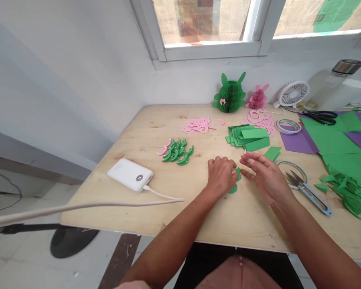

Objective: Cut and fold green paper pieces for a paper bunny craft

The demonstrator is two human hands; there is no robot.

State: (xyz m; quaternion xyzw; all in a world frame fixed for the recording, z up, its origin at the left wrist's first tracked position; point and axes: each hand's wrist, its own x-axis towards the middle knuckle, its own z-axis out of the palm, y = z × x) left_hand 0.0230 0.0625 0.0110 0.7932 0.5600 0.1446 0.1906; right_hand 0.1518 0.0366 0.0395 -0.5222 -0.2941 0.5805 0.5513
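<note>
Nearest us is a pinkish shirt front (240, 273) at the bottom edge, with our two bare forearms reaching past it over the pale wooden bench (123, 218). Our left hand (222, 174) is down on the bench, its fingers curled over a cut green paper piece (238, 174) — we cannot tell whether they pinch it or only press on it. The piece lies between our hands, partly covered, its green showing in two spots. Our right hand (266, 176) is just right of it, fingers bent, thumb near the forefinger; a tiny white bit (245, 151) shows at the tips, but we cannot tell if it is pinched.

To the left we see a pile of curved green pieces (176, 152) and, nearer, a white power bank (129, 174) with its cable (108, 205). Beyond our hands lie folded green papers (248, 138) and pink cutouts (198, 125). On the right, blue-handled snips (314, 196) lie over a tape roll (289, 163), near green scraps (351, 192). At the far wall stand a green paper figure (230, 98) — a pink bow on it — a smaller pink figure (257, 98) and a white fan (293, 94).
</note>
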